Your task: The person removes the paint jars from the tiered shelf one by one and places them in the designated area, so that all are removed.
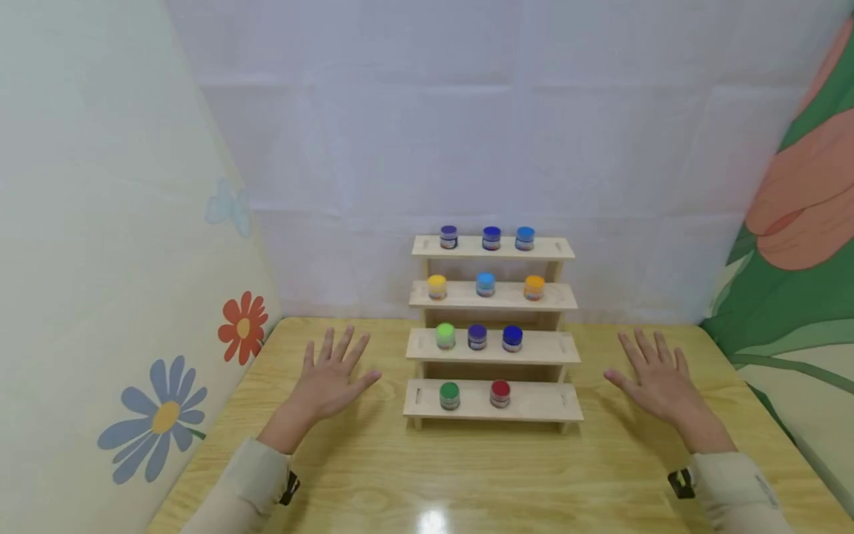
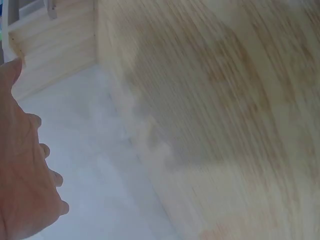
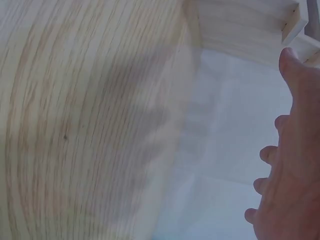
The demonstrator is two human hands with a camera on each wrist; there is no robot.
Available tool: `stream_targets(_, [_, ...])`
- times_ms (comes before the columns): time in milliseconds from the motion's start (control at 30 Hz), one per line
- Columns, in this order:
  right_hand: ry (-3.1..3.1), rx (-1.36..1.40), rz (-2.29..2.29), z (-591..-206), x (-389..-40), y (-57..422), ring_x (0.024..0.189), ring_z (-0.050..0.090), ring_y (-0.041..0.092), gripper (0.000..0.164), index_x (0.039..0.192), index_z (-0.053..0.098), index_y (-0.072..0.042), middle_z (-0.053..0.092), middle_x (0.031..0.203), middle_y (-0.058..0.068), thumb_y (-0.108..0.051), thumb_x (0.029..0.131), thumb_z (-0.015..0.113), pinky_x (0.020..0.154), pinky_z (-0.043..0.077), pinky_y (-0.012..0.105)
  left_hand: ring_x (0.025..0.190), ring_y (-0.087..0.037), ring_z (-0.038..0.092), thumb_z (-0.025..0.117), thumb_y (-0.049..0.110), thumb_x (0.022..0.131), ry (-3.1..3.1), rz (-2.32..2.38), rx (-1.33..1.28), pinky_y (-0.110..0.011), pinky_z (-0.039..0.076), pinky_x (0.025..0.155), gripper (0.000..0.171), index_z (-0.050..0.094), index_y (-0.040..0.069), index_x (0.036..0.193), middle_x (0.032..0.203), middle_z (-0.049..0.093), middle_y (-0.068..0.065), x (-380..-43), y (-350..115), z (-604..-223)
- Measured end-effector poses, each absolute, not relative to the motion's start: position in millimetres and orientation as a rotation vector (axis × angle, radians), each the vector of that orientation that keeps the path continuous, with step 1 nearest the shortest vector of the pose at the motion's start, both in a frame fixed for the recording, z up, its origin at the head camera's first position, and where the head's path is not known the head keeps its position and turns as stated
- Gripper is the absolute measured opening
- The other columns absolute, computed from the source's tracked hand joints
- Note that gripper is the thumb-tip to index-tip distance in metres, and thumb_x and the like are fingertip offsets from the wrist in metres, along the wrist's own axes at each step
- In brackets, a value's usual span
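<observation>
The four-tier wooden display rack (image 1: 547, 345) stands upright on the tabletop (image 1: 373, 475), between the left hand (image 1: 327, 386) and the right hand (image 1: 660, 386) and apart from both. Its long axis runs crosswise, so each end faces a thumb; the two gaps look about equal, and neither hand is plainly nearer. The left fingers are straight and spread, gripping nothing; the right fingers are in the same condition. Both hands appear raised off the tabletop, with soft shadows in the wrist views. The jar closest to the left thumb is the green jar (image 1: 450, 396) on the lowest board, to its right; the dark red jar (image 1: 500, 394) shares that board. Going upward, the next board bears a lime green jar (image 1: 445, 336), a violet jar (image 1: 477, 337) and a deep blue jar (image 1: 512, 339); above these, a yellow jar (image 1: 437, 287), a sky blue jar (image 1: 485, 285) and an orange jar (image 1: 534, 288); on top, a purple jar (image 1: 448, 237), a navy jar (image 1: 491, 238) and a bright blue jar (image 1: 525, 239). All eleven are upright, squat cylinders with coloured lids; label print is illegible. The rack is pale, smooth-looking timber, its flat boards slotted near the ends. The tabletop shows streaked yellowish grain and a glossy highlight; behind hangs a creased white cloth (image 1: 467, 148).
</observation>
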State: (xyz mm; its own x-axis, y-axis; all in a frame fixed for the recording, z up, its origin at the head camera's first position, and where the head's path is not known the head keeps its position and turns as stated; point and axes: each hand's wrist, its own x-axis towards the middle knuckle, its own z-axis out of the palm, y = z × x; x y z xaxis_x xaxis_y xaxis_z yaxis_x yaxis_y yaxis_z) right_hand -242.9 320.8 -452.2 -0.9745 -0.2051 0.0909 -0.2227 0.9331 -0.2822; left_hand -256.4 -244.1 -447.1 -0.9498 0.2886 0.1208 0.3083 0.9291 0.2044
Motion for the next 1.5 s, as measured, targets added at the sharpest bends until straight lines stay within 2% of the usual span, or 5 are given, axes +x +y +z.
stream_targets(433, [-2.933,0.420,0.500,-439.6,-230.0,301.6,0.149,0.000,0.054,0.086,0.163,0.014,-0.007,0.010,0.164,0.030,-0.056,0.102,0.051,0.112,0.003,0.076,0.150,-0.052,0.010,0.043,0.050,0.106,-2.934,-0.699,-0.489,-0.075,0.000,0.113,0.069,0.033,0.006,0.158,0.163,0.021,-0.026,-245.6,-218.1,-441.4])
stream_targets(867, [-2.719,0.508,0.578,-440.1,-218.0,278.4,0.138,0.031,0.055,0.079,0.156,0.034,-0.001,0.034,0.154,0.031,-0.042,0.097,0.066,0.106,0.030,0.073,0.142,-0.049,0.031,0.049,0.042,0.106,-2.888,-1.349,-0.345,-0.067,0.031,0.112,0.064,0.038,0.000,0.153,0.156,0.034,-0.028,-234.0,-200.4,-439.0])
stream_targets(1200, [-2.558,0.518,0.825,-448.4,-209.1,258.0,0.132,0.039,0.051,0.066,0.148,0.045,-0.001,0.044,0.146,0.029,-0.027,0.094,0.073,0.101,0.035,0.073,0.127,-0.040,0.052,0.061,0.020,0.099,-2.694,-1.928,-0.081,-0.052,0.052,0.099,0.060,0.038,0.003,0.152,0.151,0.040,-0.028,-233.3,-194.7,-446.7])
stream_targets(1300, [-2.501,0.519,0.892,-452.2,-209.5,250.9,0.126,0.046,0.046,0.062,0.144,0.049,0.001,0.050,0.141,0.026,-0.021,0.092,0.075,0.097,0.042,0.066,0.125,-0.041,0.053,0.059,0.014,0.097,-2.611,-2.074,-0.037,-0.051,0.055,0.094,0.059,0.038,0.000,0.150,0.148,0.041,-0.030,-233.2,-191.1,-448.7])
stream_targets(1500, [-2.395,0.523,0.995,-460.6,-215.3,236.5,0.109,0.056,0.027,0.054,0.136,0.057,0.003,0.063,0.125,0.018,-0.009,0.088,0.078,0.084,0.054,0.039,0.124,-0.044,0.052,0.056,0.007,0.095,-2.519,-2.204,0.027,-0.050,0.057,0.090,0.056,0.040,-0.003,0.147,0.144,0.042,-0.032,-231.8,-183.3,-451.6])
